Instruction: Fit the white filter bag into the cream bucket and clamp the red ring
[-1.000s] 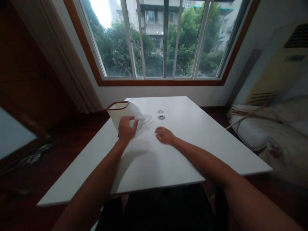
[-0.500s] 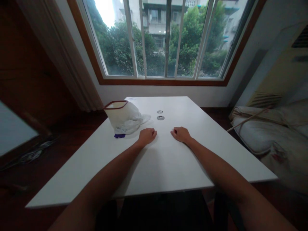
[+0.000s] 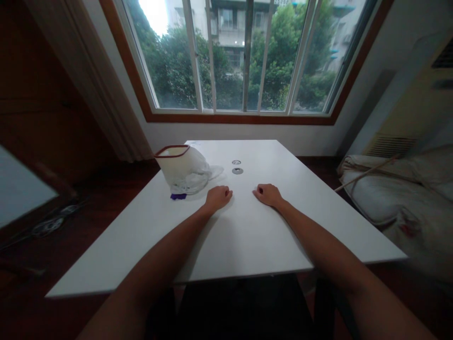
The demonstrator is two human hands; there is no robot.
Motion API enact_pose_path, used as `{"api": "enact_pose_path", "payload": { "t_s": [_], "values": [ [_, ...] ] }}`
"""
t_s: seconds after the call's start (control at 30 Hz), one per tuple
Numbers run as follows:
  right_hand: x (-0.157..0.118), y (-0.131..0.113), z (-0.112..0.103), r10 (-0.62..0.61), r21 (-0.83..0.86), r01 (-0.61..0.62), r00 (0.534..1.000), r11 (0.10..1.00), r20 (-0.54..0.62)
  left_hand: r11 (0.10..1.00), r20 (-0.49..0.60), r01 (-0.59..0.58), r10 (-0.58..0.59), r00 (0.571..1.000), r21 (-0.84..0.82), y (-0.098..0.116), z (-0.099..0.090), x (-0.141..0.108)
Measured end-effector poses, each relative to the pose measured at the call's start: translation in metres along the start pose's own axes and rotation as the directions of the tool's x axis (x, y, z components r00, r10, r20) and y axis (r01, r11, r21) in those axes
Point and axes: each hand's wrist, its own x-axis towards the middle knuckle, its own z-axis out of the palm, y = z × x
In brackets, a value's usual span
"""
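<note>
Bin (image 3: 168, 170): on the left part of the white table (image 3: 226, 255), toward the far end, left of both hands and touched by neither. Pale cream in the body, dark red around the rim (image 3: 173, 156), mouth facing up. Leaning leftward in the view; cannot tell whether truly tilted. Against its right side and lower front, a crumpled clear plastic bag (image 3: 198, 177), with a thin end trailing rightward over the table. At the near foot of the bin, on the table, a small dark purple piece (image 3: 178, 196), too small to identify.

Left hand (image 3: 218, 197): resting on the table, near the bag and just to its right, fingers curled loosely inward. Right hand (image 3: 268, 194): likewise down on the table, well apart from the bag, fingers curled in toward the palm, with the thumb side facing the left hand. Cannot tell whether anything small lies within either curl.

Beyond the hands, two round fittings (image 3: 237, 171) set in the table, one behind the other. Farther off, a wood-framed window (image 3: 240, 119); at right, beside the table, pale sacking (image 3: 368, 203) with a thin stick (image 3: 364, 174) across it.
</note>
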Motion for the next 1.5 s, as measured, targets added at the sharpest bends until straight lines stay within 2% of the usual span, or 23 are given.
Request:
{"api": "enact_pose_path", "payload": {
  "t_s": [0.4,0.47,0.5,0.53,0.57,0.6,0.67,0.7,0.73,0.8,0.9,1.0,1.13,1.3,1.37,1.5],
  "values": [
    [0.001,0.003,0.000,-0.010,0.043,0.010,1.000,0.999,0.004,0.999,0.006,0.000,0.000,1.000,-0.035,-0.001,0.000,0.001],
    [0.001,0.003,-0.002,-0.016,0.063,0.015,1.000,0.998,0.006,0.998,-0.011,-0.005,0.004,1.000,-0.067,-0.005,-0.008,0.003],
    [0.001,0.003,-0.003,-0.021,0.080,0.021,1.000,0.997,0.005,0.995,-0.055,-0.007,0.002,0.998,-0.095,-0.009,-0.015,0.005],
    [0.001,0.003,-0.005,-0.029,0.101,0.029,1.000,0.994,0.002,0.991,-0.124,-0.007,-0.010,0.992,-0.134,-0.016,-0.026,0.007],
    [0.001,0.003,-0.006,-0.036,0.124,0.036,0.999,0.992,-0.002,0.984,-0.242,-0.009,-0.035,0.970,-0.177,-0.024,-0.039,0.010],
    [0.001,0.002,-0.008,-0.044,0.147,0.044,0.999,0.988,-0.005,0.979,-0.360,0.008,-0.083,0.929,-0.205,-0.034,-0.054,0.014],
    [0.000,0.001,-0.010,-0.067,0.187,0.068,0.998,0.980,-0.013,0.975,-0.481,0.066,-0.163,0.862,-0.213,-0.059,-0.085,0.023],
    [0.000,0.000,-0.012,-0.083,0.202,0.086,0.996,0.976,-0.020,0.973,-0.552,0.095,-0.197,0.810,-0.209,-0.073,-0.098,0.028],
    [0.000,-0.001,-0.013,-0.102,0.214,0.105,0.994,0.971,-0.029,0.972,-0.583,0.122,-0.218,0.782,-0.199,-0.086,-0.110,0.033],
    [0.000,-0.002,-0.014,-0.132,0.229,0.138,0.990,0.964,-0.043,0.963,-0.577,0.186,-0.266,0.772,-0.195,-0.111,-0.124,0.042],
    [-0.001,-0.003,-0.015,-0.150,0.246,0.156,0.988,0.956,-0.043,0.938,-0.435,0.288,-0.345,0.832,-0.192,-0.140,-0.128,0.053],
    [-0.002,-0.002,-0.017,-0.153,0.277,0.161,0.987,0.947,-0.049,0.925,-0.357,0.340,-0.379,0.854,-0.168,-0.151,-0.125,0.058],
    [-0.003,-0.002,-0.018,-0.110,0.334,0.129,0.991,0.934,-0.076,0.947,-0.447,0.296,-0.318,0.836,-0.121,-0.139,-0.129,0.055],
    [0.009,-0.011,-0.023,-0.055,0.526,0.117,0.990,0.842,-0.132,0.998,-0.603,0.070,-0.057,0.796,-0.001,-0.088,-0.132,0.041],
    [0.018,-0.019,-0.030,-0.025,0.619,0.131,0.984,0.774,-0.177,0.999,-0.612,-0.023,0.045,0.790,0.044,-0.061,-0.124,0.033],
    [0.032,-0.031,-0.050,0.104,0.754,0.148,0.956,0.639,-0.276,0.980,-0.524,-0.158,0.197,0.829,0.119,-0.012,-0.095,0.015]
  ]
}}
